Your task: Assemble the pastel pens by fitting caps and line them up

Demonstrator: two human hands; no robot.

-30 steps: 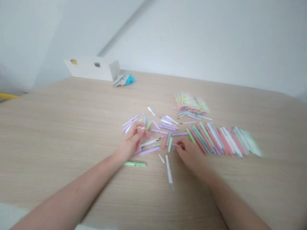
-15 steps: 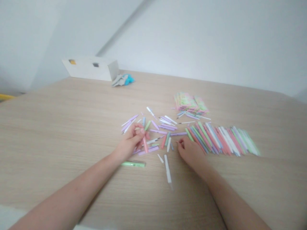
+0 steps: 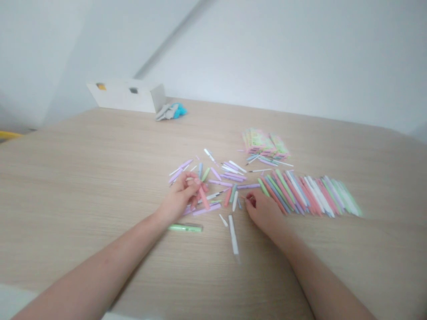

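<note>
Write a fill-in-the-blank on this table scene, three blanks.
The stick just below the left hand is ____.
The sticks beside the right hand lie side by side in a ____.
The white box stands at the ____ edge of the table.

Missing words: green; row; far.

Head-worn camera looks down (slightly tilted) across a wooden table (image 3: 83, 178).

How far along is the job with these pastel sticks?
Roughly half, it seems. Done: a tight row of pastel sticks lies side by side on the right. In hand: the left hand is curled over a coral stick; the right hand sits beside the row. Remaining: a loose scatter of sticks, plus a white stick and a green stick.
</note>
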